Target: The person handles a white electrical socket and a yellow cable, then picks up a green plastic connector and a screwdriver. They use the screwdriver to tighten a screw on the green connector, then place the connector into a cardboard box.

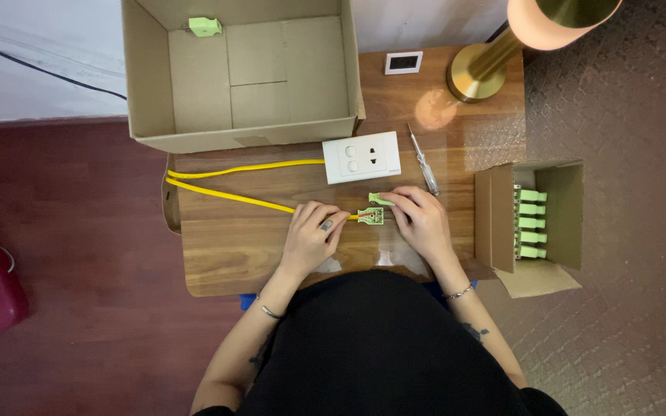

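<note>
Hands meet near the desk's front edge: left hand (311, 231) pinches yellow cable (225, 197), right hand (422, 217) grips green connector (371, 216) on the cable's end. White socket plate (361, 156) and screwdriver (424, 162) lie just behind.

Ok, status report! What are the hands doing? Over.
Left hand pinching yellow cable. Right hand on green plug. Screwdriver beside right hand, nothing blocking.

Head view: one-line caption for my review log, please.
Left hand feeds a yellow cable into a green connector steadied by the right hand.
</note>
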